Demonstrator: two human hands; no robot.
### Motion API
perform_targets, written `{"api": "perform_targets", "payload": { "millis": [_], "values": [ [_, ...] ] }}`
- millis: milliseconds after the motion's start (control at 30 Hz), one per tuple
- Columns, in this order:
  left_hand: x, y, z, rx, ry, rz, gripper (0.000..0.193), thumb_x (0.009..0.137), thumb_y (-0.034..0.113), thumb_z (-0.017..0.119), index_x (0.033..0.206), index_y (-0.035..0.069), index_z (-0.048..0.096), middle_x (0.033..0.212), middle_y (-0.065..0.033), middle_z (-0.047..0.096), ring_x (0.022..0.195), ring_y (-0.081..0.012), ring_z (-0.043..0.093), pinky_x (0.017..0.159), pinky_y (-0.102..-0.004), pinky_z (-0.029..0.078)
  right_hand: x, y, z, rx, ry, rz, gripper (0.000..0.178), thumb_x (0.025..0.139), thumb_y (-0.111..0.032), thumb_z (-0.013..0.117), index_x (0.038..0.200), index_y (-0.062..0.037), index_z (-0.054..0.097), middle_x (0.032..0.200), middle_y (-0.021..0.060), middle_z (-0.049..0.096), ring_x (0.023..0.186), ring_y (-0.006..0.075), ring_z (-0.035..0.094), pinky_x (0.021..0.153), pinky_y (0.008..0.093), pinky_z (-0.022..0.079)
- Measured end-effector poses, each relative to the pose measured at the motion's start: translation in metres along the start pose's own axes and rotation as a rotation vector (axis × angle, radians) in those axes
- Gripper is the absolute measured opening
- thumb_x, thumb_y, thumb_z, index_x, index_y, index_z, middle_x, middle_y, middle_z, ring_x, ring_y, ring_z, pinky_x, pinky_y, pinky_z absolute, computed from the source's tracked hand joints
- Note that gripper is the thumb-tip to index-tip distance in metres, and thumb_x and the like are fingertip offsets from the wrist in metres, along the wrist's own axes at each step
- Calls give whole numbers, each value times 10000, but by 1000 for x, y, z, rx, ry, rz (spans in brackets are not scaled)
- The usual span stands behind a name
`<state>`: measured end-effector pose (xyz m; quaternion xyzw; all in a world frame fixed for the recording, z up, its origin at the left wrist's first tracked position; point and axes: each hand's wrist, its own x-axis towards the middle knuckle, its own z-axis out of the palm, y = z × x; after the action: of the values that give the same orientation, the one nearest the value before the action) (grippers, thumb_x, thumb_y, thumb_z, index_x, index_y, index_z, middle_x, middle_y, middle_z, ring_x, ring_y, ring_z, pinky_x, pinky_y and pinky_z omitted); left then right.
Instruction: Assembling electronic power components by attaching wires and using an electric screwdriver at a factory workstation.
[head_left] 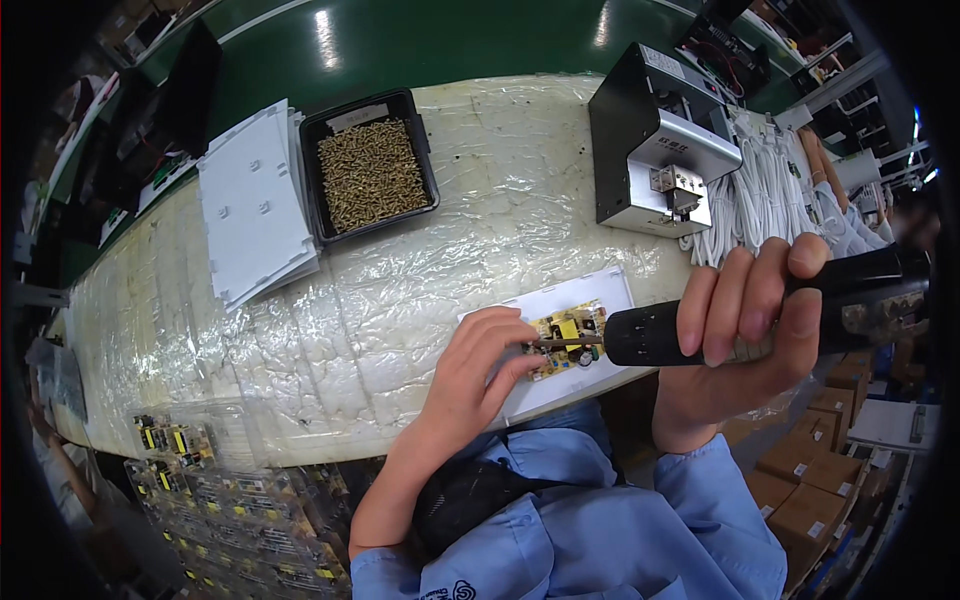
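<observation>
My right hand (750, 305) is wrapped round a black electric screwdriver (640, 335), held level with its long thin bit (575, 343) toward the left. Beneath the bit is a tan circuit board (590, 316) with a yellow transformer and other small parts. It lies on a white plastic panel (612, 287) near the bench's front edge. My left hand (468, 360) is at the board's left side, thumb and fingertips closed about the tip of the bit. Whatever they pinch there is hidden.
A black tray (433, 190) of brass-coloured screws stands beyond, beside stacked white panels (250, 210). At the far right are a silver-black machine (640, 160) and bundled white cables (765, 190). Bagged boards (240, 510) lie lower left; cartons (800, 480) stand lower right. Other people work at both sides.
</observation>
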<state>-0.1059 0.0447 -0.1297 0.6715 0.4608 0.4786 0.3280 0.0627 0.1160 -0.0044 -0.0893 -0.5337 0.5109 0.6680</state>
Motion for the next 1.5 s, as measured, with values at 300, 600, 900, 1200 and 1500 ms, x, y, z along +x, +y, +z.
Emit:
{"api": "perform_targets", "payload": {
  "millis": [300,600,900,1200,1500],
  "values": [
    [-12,14,-14,-210,75,-44,108,845,16,693,951,-1,687,942,-113,696,950,-269,647,859,-362,501,0,-18,24,101,139,-48,190,1037,-198,445,1103,-21,456,713,8,418,492,80,394,421,249,391],
    [-19,15,-25,-599,53,-209,75,923,45,638,943,-14,678,928,-133,695,931,-230,634,855,-361,482,2,-14,27,277,165,-50,251,1045,-254,437,1140,-23,469,727,14,461,500,95,419,416,264,403],
    [-12,12,-17,-228,-6,59,192,880,99,683,1037,-9,713,967,-111,711,1001,-292,631,916,-399,480,6,-13,18,243,61,83,273,1029,-257,472,1186,-34,464,701,27,500,447,131,450,405,302,428],
    [-5,0,2,216,-203,33,854,749,323,810,1432,8,406,1328,-194,486,1253,-379,445,1078,-462,359,1,8,7,-508,184,208,255,935,-190,593,1047,-26,433,636,15,421,454,103,417,441,274,403],
    [1,-14,6,310,-240,45,822,765,287,797,1424,-17,411,1297,-189,520,1226,-367,465,1042,-443,397,-2,30,-3,-515,168,251,270,929,-200,609,1039,-35,425,637,13,416,462,98,429,455,275,423]
  ]
}}
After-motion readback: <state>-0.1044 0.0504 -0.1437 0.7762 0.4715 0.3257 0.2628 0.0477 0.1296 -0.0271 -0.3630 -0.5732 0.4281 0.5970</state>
